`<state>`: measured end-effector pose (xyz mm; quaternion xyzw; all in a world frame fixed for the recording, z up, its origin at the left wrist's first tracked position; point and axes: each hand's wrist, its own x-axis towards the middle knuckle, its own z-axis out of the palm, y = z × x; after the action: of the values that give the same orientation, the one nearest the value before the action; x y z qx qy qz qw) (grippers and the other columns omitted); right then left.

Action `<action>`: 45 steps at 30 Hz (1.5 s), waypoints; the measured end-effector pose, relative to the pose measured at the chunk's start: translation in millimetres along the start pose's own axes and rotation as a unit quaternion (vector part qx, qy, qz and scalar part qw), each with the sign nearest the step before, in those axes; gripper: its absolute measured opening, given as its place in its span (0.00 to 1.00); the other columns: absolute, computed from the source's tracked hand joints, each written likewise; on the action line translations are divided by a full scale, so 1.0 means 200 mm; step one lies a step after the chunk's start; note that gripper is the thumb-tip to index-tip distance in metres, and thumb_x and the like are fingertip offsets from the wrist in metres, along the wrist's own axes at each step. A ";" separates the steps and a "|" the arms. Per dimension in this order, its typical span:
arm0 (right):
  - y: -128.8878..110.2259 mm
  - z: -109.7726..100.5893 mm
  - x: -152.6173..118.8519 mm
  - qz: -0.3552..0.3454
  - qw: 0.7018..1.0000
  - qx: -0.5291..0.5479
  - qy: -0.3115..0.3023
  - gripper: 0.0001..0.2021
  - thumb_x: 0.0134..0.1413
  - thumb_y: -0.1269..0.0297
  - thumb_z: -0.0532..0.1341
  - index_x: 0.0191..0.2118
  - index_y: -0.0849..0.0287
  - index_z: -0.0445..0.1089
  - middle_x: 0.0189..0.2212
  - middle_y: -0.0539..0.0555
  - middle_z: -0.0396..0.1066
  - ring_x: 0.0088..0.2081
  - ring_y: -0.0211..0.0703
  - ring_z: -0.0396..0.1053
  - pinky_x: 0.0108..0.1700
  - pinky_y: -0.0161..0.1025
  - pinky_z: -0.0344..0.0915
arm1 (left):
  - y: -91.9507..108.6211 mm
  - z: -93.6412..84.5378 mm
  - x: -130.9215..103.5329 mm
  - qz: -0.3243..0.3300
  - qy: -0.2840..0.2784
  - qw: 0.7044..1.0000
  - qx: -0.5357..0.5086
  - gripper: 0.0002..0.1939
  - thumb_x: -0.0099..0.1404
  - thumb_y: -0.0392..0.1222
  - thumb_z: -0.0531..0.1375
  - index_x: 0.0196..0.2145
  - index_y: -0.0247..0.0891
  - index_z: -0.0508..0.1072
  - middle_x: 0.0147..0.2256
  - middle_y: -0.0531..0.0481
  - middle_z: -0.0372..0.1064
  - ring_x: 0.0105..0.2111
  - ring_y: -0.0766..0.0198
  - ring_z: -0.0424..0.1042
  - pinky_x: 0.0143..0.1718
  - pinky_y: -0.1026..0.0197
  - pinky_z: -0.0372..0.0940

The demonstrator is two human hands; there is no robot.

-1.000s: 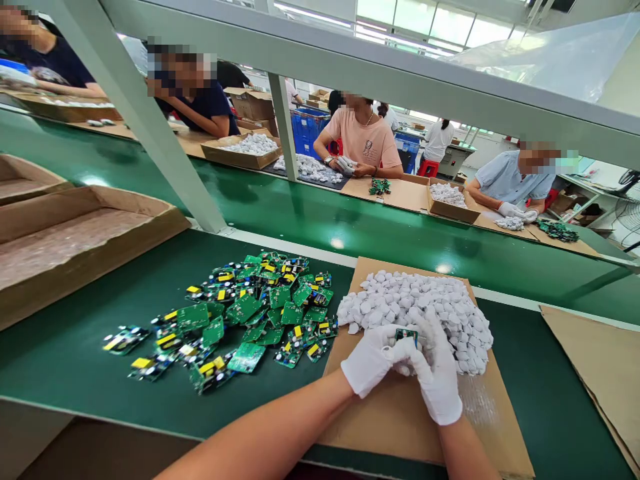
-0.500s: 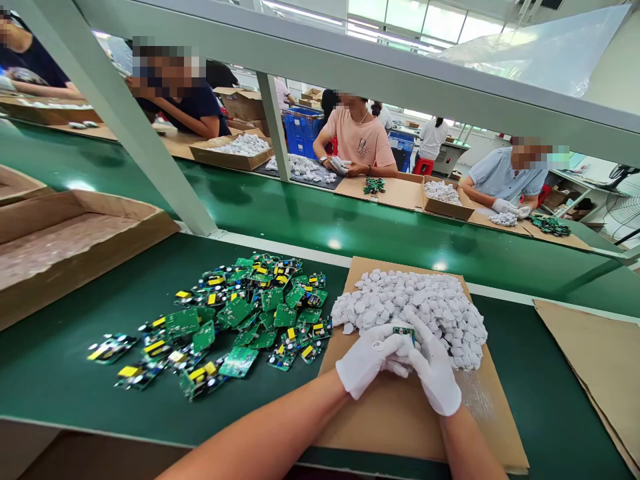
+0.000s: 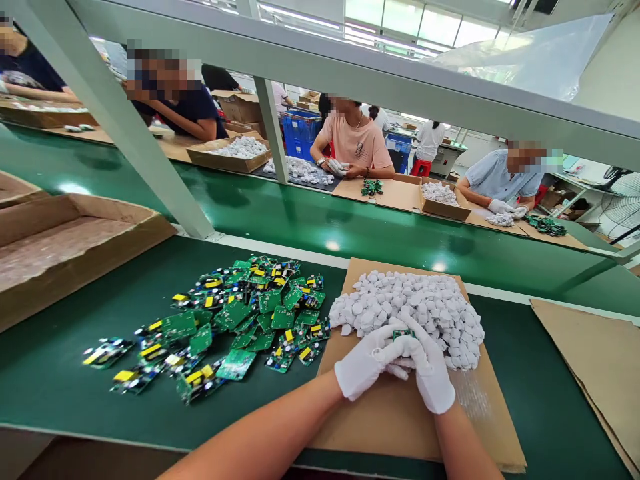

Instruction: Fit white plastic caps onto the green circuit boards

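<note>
Hands (image 3: 367, 359) cup together around a small circuit board (image 3: 401, 334).

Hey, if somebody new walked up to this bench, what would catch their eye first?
Probably the heap of green circuit boards with yellow parts, spread over the dark green tabletop left of the cardboard sheet. Next, the mound of white pieces on that cardboard. In front of it, the white-gloved left hand and right hand meet around a small green board.
</note>
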<state>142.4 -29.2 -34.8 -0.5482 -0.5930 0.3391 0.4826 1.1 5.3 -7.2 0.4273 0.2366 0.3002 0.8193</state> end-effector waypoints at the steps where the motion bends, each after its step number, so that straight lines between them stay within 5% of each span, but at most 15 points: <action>1: 0.00 0.00 0.00 -0.009 1.000 0.000 -0.006 0.27 0.59 0.48 0.50 0.58 0.58 0.59 0.50 0.58 0.67 0.52 0.50 0.64 0.56 0.47 0.59 | 0.00 0.00 0.00 0.002 -0.003 1.000 -0.005 0.19 0.56 0.50 0.61 0.42 0.36 0.66 0.31 0.49 0.66 0.29 0.65 0.70 0.28 0.63 0.67; 8: -0.02 0.02 0.00 -0.013 0.990 -0.141 0.014 0.28 0.52 0.55 0.59 0.58 0.59 0.59 0.45 0.58 0.71 0.47 0.51 0.68 0.50 0.44 0.65 | -0.01 -0.03 0.00 0.026 -0.014 0.999 -0.027 0.15 0.58 0.50 0.59 0.32 0.34 0.66 0.27 0.52 0.62 0.25 0.70 0.64 0.29 0.65 0.65; 14: 0.00 0.00 0.01 -0.010 0.999 0.018 -0.042 0.28 0.57 0.50 0.54 0.60 0.57 0.55 0.54 0.57 0.63 0.55 0.52 0.60 0.56 0.48 0.59 | 0.00 -0.02 -0.01 0.018 0.017 0.999 0.023 0.19 0.58 0.52 0.58 0.38 0.33 0.68 0.28 0.50 0.64 0.25 0.69 0.65 0.28 0.64 0.65; 20: -0.01 0.02 0.02 -0.002 1.000 -0.016 -0.018 0.18 0.58 0.54 0.53 0.51 0.54 0.68 0.47 0.54 0.70 0.50 0.51 0.66 0.55 0.48 0.59 | -0.02 -0.03 0.00 0.042 0.012 0.994 0.104 0.20 0.58 0.51 0.58 0.44 0.35 0.68 0.33 0.46 0.68 0.30 0.64 0.69 0.27 0.64 0.66; 24: -0.04 0.02 0.02 0.010 0.999 0.021 -0.026 0.19 0.59 0.53 0.53 0.49 0.56 0.70 0.45 0.55 0.71 0.48 0.50 0.67 0.52 0.48 0.63 | -0.04 -0.03 0.01 0.038 0.052 0.993 0.096 0.18 0.57 0.50 0.59 0.41 0.34 0.70 0.28 0.47 0.69 0.26 0.66 0.69 0.24 0.67 0.65; 30: -0.01 0.02 0.02 0.067 0.992 0.105 -0.012 0.20 0.58 0.51 0.52 0.48 0.58 0.71 0.40 0.56 0.73 0.44 0.50 0.69 0.46 0.46 0.67 | -0.01 -0.05 0.01 -0.022 -0.040 0.998 -0.035 0.26 0.56 0.53 0.60 0.49 0.35 0.67 0.34 0.43 0.70 0.30 0.63 0.71 0.29 0.63 0.67; 32: 0.00 0.02 0.02 0.082 0.988 0.132 -0.010 0.22 0.58 0.50 0.52 0.49 0.60 0.70 0.40 0.56 0.74 0.43 0.50 0.70 0.46 0.46 0.68 | -0.01 -0.05 0.02 -0.041 -0.032 0.997 -0.062 0.26 0.54 0.50 0.63 0.47 0.34 0.69 0.31 0.44 0.69 0.28 0.65 0.71 0.28 0.64 0.66; 38: -0.04 0.04 0.02 0.054 0.995 0.079 0.002 0.20 0.56 0.48 0.54 0.42 0.58 0.72 0.40 0.56 0.74 0.42 0.48 0.70 0.46 0.43 0.68 | -0.04 -0.06 0.03 -0.060 0.044 0.996 -0.039 0.25 0.48 0.48 0.66 0.42 0.31 0.72 0.29 0.44 0.70 0.26 0.63 0.72 0.25 0.65 0.67; 45: -0.04 0.06 0.01 0.025 0.999 0.027 0.035 0.18 0.57 0.51 0.53 0.43 0.56 0.72 0.38 0.54 0.74 0.42 0.48 0.71 0.47 0.43 0.67 | -0.03 -0.06 0.03 -0.050 0.014 0.998 -0.029 0.23 0.51 0.52 0.63 0.38 0.31 0.73 0.28 0.44 0.70 0.25 0.64 0.71 0.25 0.64 0.67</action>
<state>128.4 -27.5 -29.7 -0.5615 -0.5523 0.3478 0.5087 -0.7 14.0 -19.1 0.3866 0.2606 0.2715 0.8420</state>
